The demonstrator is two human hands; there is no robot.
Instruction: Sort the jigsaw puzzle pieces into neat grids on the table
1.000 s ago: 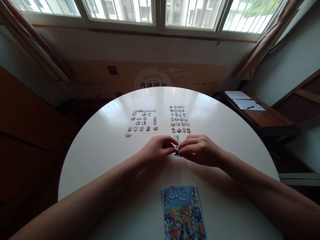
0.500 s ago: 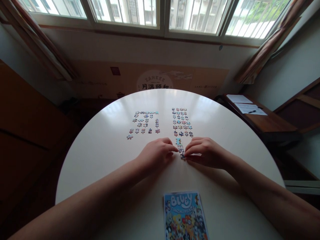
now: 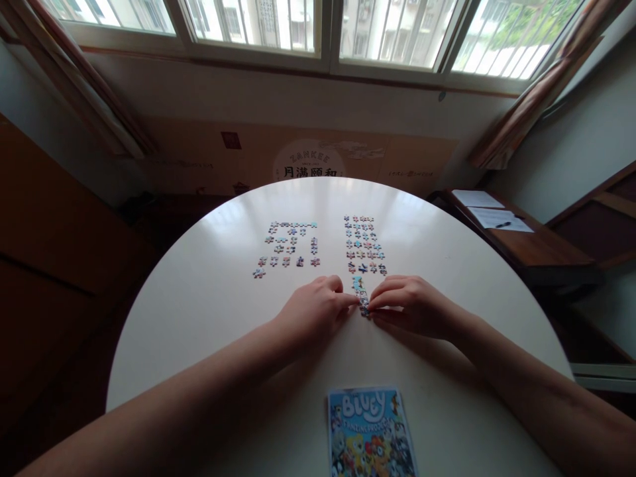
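Note:
A short strip of joined jigsaw puzzle pieces (image 3: 358,285) lies on the white round table (image 3: 199,305), running toward me. My left hand (image 3: 318,301) is at its left side, fingers curled and the index fingertip pressing its edge. From the right, my right hand (image 3: 412,301) closes its fingertips on the puzzle piece (image 3: 364,311) at the strip's near end. The fingertips partly cover the pieces there. Loose puzzle pieces (image 3: 362,254) stand in rows just beyond my right hand. Farther left is another group of pieces (image 3: 287,262), spaced out in rough rows.
A Bluey picture card (image 3: 370,430) lies at the table's near side, below my hands. Right of the table, a brown wooden stand (image 3: 536,248) holds papers (image 3: 499,218) and a pen. A printed cardboard panel (image 3: 417,156) stands below the window.
My left index finger has moved slightly right against the strip, and the near pieces now look lined up more closely. The view has shifted a little; the loose rows stay the same.

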